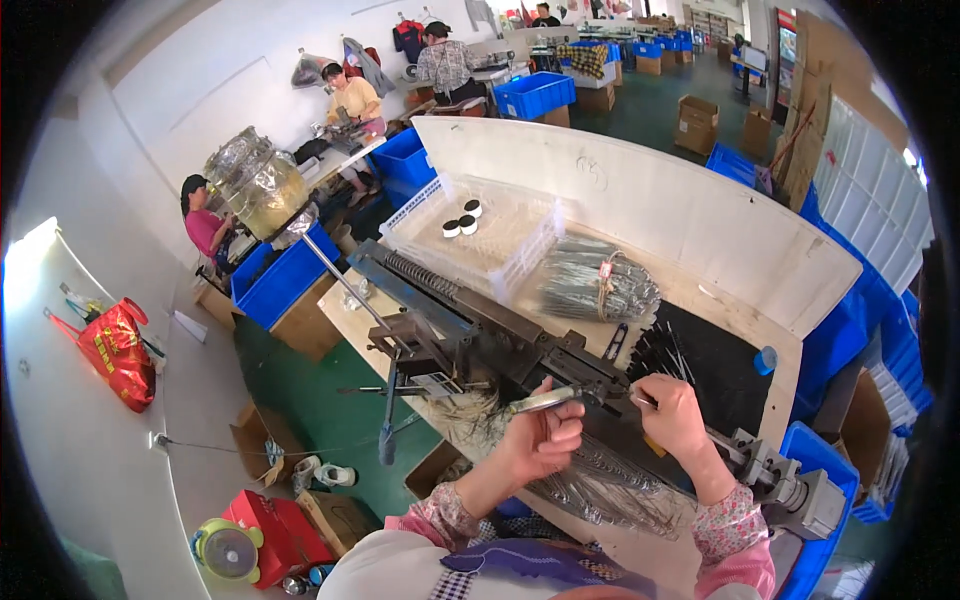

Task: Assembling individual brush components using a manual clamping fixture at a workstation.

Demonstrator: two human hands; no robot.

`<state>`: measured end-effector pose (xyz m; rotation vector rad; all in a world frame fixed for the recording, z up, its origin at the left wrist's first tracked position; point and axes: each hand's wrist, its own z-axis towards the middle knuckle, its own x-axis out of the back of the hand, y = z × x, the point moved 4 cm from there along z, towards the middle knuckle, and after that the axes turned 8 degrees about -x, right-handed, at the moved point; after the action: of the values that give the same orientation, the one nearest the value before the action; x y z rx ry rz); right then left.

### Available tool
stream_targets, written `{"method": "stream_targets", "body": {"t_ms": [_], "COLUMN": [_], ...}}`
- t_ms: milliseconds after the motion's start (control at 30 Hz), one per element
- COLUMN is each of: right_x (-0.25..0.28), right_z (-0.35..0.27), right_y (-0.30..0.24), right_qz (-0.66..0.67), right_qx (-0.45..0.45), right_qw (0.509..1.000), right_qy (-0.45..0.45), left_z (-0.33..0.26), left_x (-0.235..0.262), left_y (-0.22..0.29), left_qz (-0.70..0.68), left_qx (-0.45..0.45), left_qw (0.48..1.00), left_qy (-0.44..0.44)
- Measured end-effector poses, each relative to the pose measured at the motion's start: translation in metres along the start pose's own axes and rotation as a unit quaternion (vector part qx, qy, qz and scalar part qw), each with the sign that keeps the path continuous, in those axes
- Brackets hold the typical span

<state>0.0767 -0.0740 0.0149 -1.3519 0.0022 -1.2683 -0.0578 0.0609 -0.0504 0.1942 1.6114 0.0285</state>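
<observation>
A long dark metal bench machine point(500, 335) runs diagonally across the table, with a coil spring along its far part. My left hand point(540, 440) is at its near side, fingers curled and thumb up against a pale metal lever handle point(547, 400). To the right, my right hand point(672, 418) is closed in a pinch beside the machine's jaws. A small thin metal piece point(648, 402) shows at its fingertips; its kind is unclear. Below and between my hands lie many thin metal wires point(610, 485). Dark-tipped thin rods point(665, 352) rest just beyond my right hand.
Past the machine stand a white plastic crate point(475, 265) with black-and-white round pieces and a tied wire bundle point(598, 282). A blue tape roll point(765, 360) sits on a black mat point(725, 375). A white board point(640, 185) edges the table. Several people work farther off.
</observation>
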Motion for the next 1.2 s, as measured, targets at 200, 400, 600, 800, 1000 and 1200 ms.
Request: {"method": "stream_targets", "body": {"t_ms": [200,400,600,800,1000,1200], "right_x": [-0.002,0.004,-0.015,-0.022,-0.034,-0.028], "right_z": [-0.008,-0.024,-0.123,-0.088,-0.09,-0.097], "right_y": [0.001,-0.021,-0.011,0.033,0.076,0.073], "right_qz": [-0.002,-0.137,-0.121,-0.249,-0.238,-0.251], "right_qx": [0.005,0.073,-0.004,-0.052,-0.119,-0.168], "right_qw": [1.0,0.986,0.992,0.953,0.959,0.95], "right_qy": [0.003,0.066,-0.03,0.164,0.098,0.082], "left_z": [0.003,-0.004,-0.153,-0.232,-0.15,-0.107], "left_x": [-0.015,0.016,-0.013,0.081,0.013,0.07], "left_y": [-0.055,-0.036,0.051,0.135,0.042,0.083], "left_qz": [0.486,0.798,0.819,0.535,0.839,0.582], "left_qx": [0.0,-0.152,-0.514,-0.479,-0.416,-0.356], "left_qw": [0.869,0.578,0.079,0.483,0.013,0.619], "left_qy": [0.095,0.081,0.243,0.501,0.35,0.388]}}
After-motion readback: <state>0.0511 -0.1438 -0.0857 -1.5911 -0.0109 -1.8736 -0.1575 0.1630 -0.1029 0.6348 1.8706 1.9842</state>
